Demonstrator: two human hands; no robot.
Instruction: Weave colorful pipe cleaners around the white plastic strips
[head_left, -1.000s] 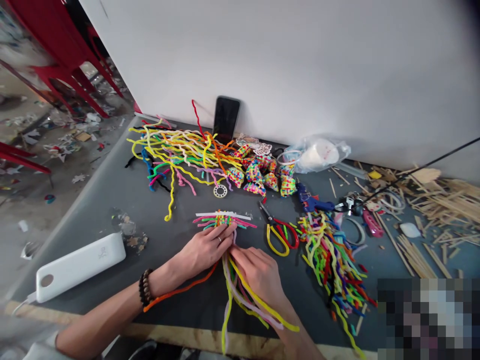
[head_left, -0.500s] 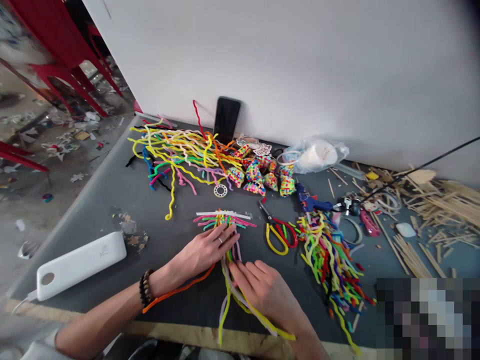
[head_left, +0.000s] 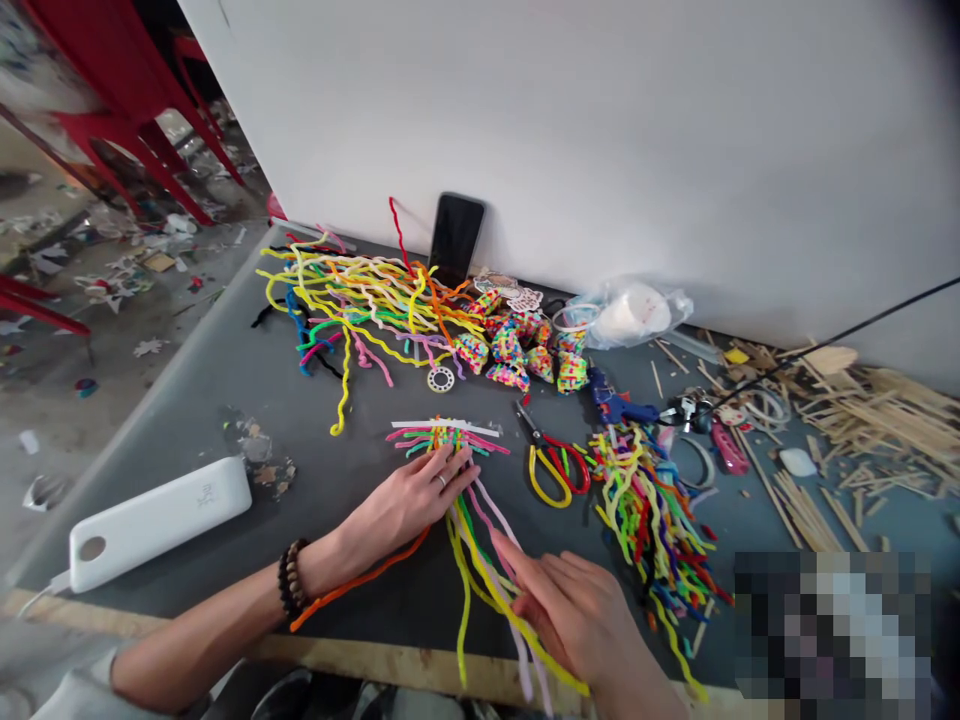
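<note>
A small woven patch of colourful pipe cleaners point(head_left: 450, 437) lies on the dark table, with pink and green ends sticking out sideways along a white strip point(head_left: 409, 425). My left hand point(head_left: 420, 495) presses its closed fingers down on the patch; its thumb is hidden. Long yellow, green and pink strands fan out below those fingers. My right hand point(head_left: 574, 605) is closed at a pink pipe cleaner point(head_left: 491, 515), with its index finger reaching along the strand. A yellow pipe cleaner point(head_left: 465, 630) hangs towards the table edge. An orange one point(head_left: 367, 565) runs along my left wrist.
Scissors point(head_left: 551, 460) lie right of the patch, near a heap of cut pipe cleaners point(head_left: 652, 510) and a blue glue gun point(head_left: 619, 403). Long pipe cleaners point(head_left: 360, 290), a phone point(head_left: 456, 238) and patterned bundles point(head_left: 510, 345) are behind. A white power bank point(head_left: 161, 525) is left; wooden sticks point(head_left: 885, 415) lie right.
My right hand has moved right and slightly down, away from my left hand, and the pink strand is now drawn out to the right. My left hand stays on the woven patch.
</note>
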